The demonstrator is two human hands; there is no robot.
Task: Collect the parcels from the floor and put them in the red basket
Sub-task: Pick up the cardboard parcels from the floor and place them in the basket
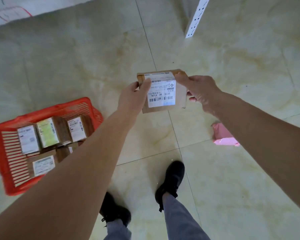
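- My left hand and right hand are both clamped on one brown cardboard parcel, held up in the air between them; the left thumb lies over its white shipping label, and the right fingers curl round the opposite edge.
- Beneath the hands I see the floor: large glossy tiles, pale cream with yellowish veining, cut by thin dark grout lines that run under the held parcel.
- Far beyond the hands, at the top left, a pale wall or panel meets the floor, with red scribbled lines on it.
- Below and left of my left hand, the red basket sits on the tiles, its slatted sides partly hidden by my left forearm.
- Inside it I count at least four labelled boxes, packed close, three in a row and one nearer me.
- Beyond my right hand, a white perforated upright strip stands on the floor.
- Under my right forearm, a pink parcel lies on the tiles, partly covered by the arm.
- Below both hands, my two black shoes stand on the tiles, grey trouser legs above them.
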